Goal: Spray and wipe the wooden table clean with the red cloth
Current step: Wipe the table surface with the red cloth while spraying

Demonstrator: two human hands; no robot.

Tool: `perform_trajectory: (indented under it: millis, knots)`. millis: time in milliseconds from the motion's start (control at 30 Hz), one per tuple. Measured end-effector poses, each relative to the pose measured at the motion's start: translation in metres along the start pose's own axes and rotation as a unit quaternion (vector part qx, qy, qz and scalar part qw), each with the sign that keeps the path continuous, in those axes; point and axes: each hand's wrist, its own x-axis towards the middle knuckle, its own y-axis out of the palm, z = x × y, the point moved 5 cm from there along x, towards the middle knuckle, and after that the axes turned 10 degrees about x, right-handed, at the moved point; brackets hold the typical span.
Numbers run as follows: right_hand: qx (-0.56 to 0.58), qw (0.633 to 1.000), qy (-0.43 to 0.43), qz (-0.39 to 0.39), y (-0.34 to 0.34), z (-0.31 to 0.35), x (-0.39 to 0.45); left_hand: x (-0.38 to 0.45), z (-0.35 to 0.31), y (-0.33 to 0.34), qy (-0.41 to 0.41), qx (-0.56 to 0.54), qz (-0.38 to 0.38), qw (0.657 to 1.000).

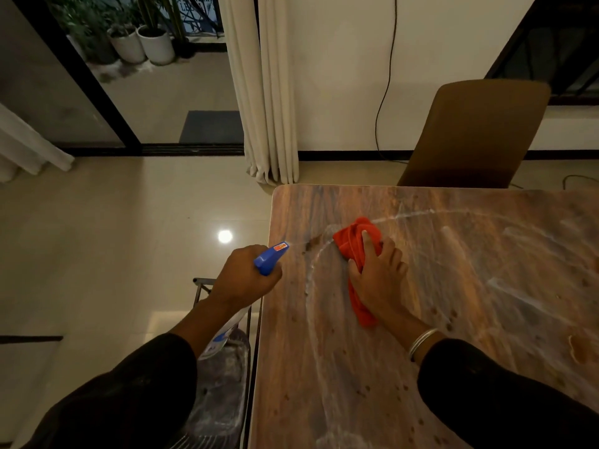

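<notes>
The wooden table (453, 319) fills the right half of the view, streaked with pale wet arcs and dotted with small dark spots. My right hand (377, 280) presses the crumpled red cloth (351, 241) flat on the table near its far left corner. My left hand (241, 277) grips a spray bottle (270, 257) with a blue trigger head, held just off the table's left edge, nozzle pointing at the tabletop near the cloth. The bottle's white body runs down under my wrist.
A brown chair (479, 134) stands at the table's far side. A metal-framed stool or rack (227, 367) sits below the table's left edge. Tiled floor lies to the left, with a curtain (269, 92) and glass door beyond. A stain (580, 348) marks the table's right edge.
</notes>
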Motion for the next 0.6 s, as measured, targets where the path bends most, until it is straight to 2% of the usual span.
perform_trajectory:
  millis: [167, 333, 400, 500, 600]
  knots:
    - [0.024, 0.998, -0.062, 0.001, 0.002, 0.007, 0.01, -0.003, 0.008, 0.0, 0.029, -0.031, -0.002, 0.999]
    - [0.008, 0.996, -0.085, 0.037, 0.017, 0.027, 0.027, -0.002, 0.017, 0.003, 0.036, -0.041, 0.002, 0.999]
    - [-0.012, 0.989, -0.137, 0.056, 0.033, 0.058, 0.015, 0.0, 0.022, 0.005, 0.03, -0.044, -0.001, 0.999]
    - [0.007, 0.959, -0.252, 0.129, 0.066, 0.103, -0.033, 0.001, 0.026, 0.006, 0.024, -0.047, -0.013, 0.999]
    - [-0.027, 0.945, -0.3, 0.127, 0.072, 0.107, -0.049, 0.005, 0.033, 0.007, 0.019, -0.057, -0.019, 0.998]
